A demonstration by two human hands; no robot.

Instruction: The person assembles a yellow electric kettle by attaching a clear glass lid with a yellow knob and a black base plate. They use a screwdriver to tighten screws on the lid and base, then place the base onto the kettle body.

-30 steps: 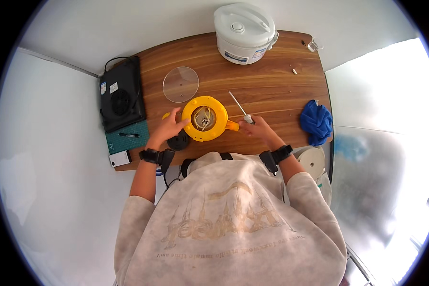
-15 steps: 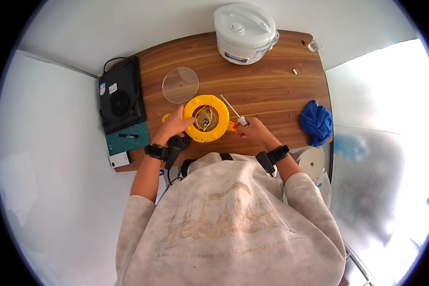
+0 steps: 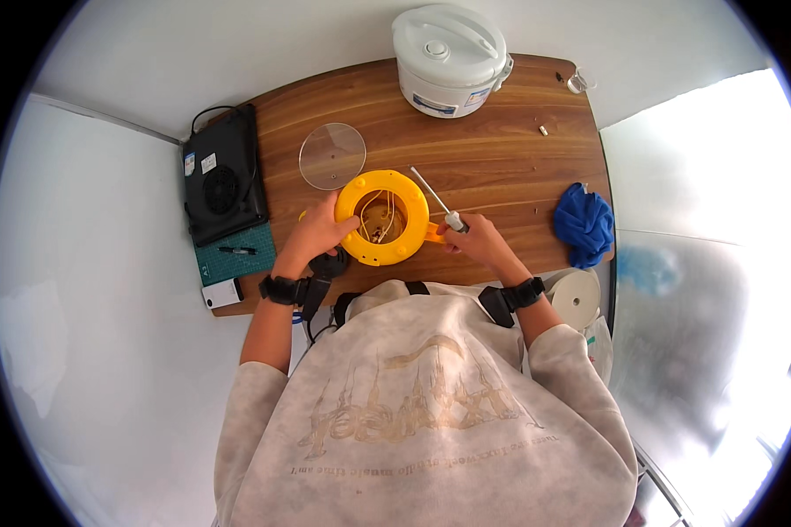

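Note:
A round yellow appliance (image 3: 358, 247), perhaps an electric pot with its underside up, is held in front of me. Thin pale wires (image 3: 388, 207) and small metal parts show inside its open ring. My left hand (image 3: 315, 235) grips the ring's left side, thumb over the rim. On the right, my right hand (image 3: 481, 241) is closed around the yellow side handle (image 3: 434, 234) and a screwdriver (image 3: 453, 220) together. The screwdriver's shaft points up and left, away from me, apart from the ring. A clear round lid (image 3: 332, 156) lies just beyond the appliance.
At the left sit a black appliance (image 3: 224, 189) with a fan grille, a green cutting mat (image 3: 237, 252) and a pen (image 3: 237, 250). A white rice cooker (image 3: 448, 75) stands at the back. Blue cloth (image 3: 583, 226) lies right, beside a paper roll (image 3: 574, 299). Small loose parts (image 3: 543, 131) are scattered about.
The yellow appliance has tilted slightly and looks a little larger, showing more of its inside. My right hand has shifted slightly right with the handle and screwdriver. My left hand keeps its hold.

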